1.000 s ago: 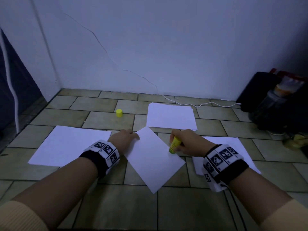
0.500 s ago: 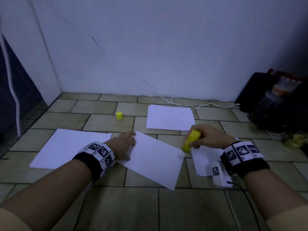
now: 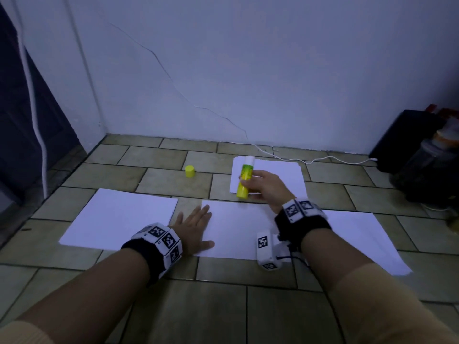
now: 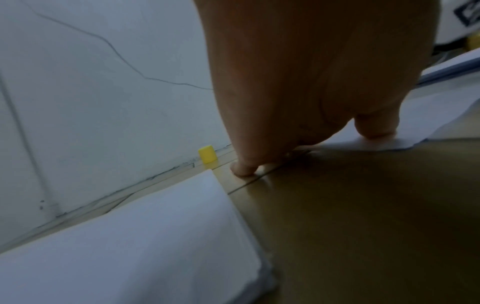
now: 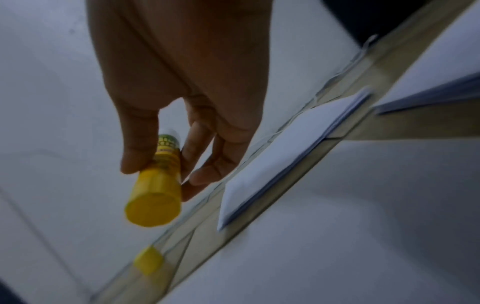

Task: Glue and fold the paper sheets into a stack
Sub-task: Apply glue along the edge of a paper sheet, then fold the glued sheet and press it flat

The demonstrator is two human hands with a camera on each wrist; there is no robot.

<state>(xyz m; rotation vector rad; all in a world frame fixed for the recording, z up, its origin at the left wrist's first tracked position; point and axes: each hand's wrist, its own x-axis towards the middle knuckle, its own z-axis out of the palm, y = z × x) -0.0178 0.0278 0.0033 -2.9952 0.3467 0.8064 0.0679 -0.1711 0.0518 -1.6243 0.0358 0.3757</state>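
The middle paper sheet [image 3: 236, 229] lies flat on the tiled floor [image 3: 173, 306], close to the person; it looks thin, light and floppy, so it would slide or bend with a small push; the best way to hold it looks to be a flat palm on top, or a pinch at an edge or corner for the fold; its long side runs left to right, with its far edge facing the wall.

The left hand [image 3: 192, 230] lies flat with fingers straight and spread, pressing the sheet's left edge onto the floor; it grips nothing.

The right hand [image 3: 260, 186] has its fingers and thumb curled round the glue stick [image 3: 244, 181], lifted above the floor; the stick is small, hard and smooth, easy to hold round its middle; its long way points away from the person, white tip toward the wall, yellow bottom toward the person.

The yellow cap [image 3: 189, 171] stands on the floor nearer the wall, apart from the stick.

A folded stack [image 3: 280, 175] lies beyond the middle sheet; more sheets lie at the left [image 3: 119, 219] and right [image 3: 360, 234].
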